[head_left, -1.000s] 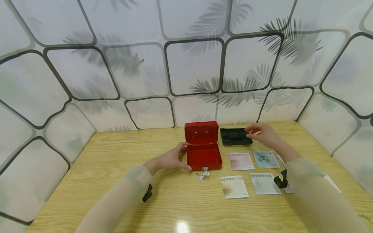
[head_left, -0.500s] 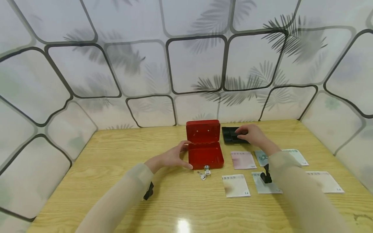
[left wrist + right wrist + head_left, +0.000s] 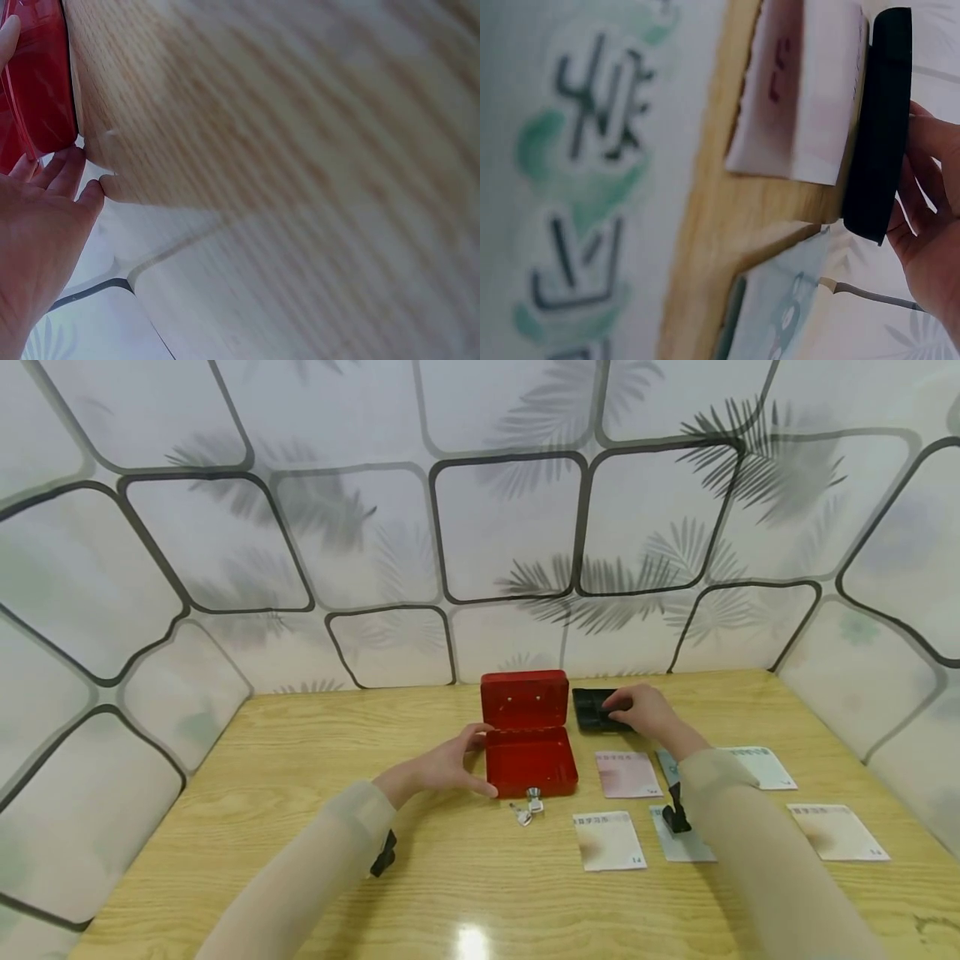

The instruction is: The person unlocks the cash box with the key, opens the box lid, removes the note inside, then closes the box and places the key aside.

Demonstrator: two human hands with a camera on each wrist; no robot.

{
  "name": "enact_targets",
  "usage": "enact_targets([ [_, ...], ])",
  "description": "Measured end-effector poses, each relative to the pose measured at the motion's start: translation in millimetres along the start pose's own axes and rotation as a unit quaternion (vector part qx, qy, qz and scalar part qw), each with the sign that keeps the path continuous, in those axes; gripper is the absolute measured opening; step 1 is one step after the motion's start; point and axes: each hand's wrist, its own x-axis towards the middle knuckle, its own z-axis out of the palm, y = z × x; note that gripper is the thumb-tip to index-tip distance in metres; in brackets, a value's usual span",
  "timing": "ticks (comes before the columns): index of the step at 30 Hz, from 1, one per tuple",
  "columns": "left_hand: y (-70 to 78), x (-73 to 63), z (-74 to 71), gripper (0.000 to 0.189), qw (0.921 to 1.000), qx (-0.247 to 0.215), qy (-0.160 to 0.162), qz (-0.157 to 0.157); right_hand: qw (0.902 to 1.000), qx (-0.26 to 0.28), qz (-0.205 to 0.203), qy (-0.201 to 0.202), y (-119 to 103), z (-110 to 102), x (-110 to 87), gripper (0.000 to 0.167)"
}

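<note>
A red cash box stands on the table with its lid raised against the back side. My left hand holds the box's left side, thumb at the front corner and fingers at the back one. Right of the box lies a black compartment tray. Over the middle of it is my right hand, thumb and fingers brought together on its upper side; they appear to pinch part of it, with the exact contact hidden. A small padlock with keys is at the box's front.
Several square paper notes lie at front right: a pink one, a beige one, a pale blue one, a green-printed one and another beige one. My right forearm partly covers some. A patterned curtain closes off the back.
My right hand has moved left from the tray's right edge to its middle, and its fingers have come together. The left hand has stayed at the cash box.
</note>
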Motion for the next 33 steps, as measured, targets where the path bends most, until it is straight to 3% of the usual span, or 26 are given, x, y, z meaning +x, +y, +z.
enact_targets([
  [14,0.8,-0.5,1.4,0.092,1.0,0.001,0.005,0.002,0.9996,-0.022,-0.003,0.016,3.2,1.7,-0.7,0.012],
  [23,-1.0,-0.9,0.9,0.092,1.0,0.002,0.006,0.004,0.9991,-0.019,-0.018,0.034,-4.8,-13.8,-10.9,0.012],
  [33,-2.0,0.0,1.4,0.092,0.9999,-0.001,0.004,0.01,0.997,-0.015,-0.072,0.024,-14.5,-31.0,-33.8,0.013],
])
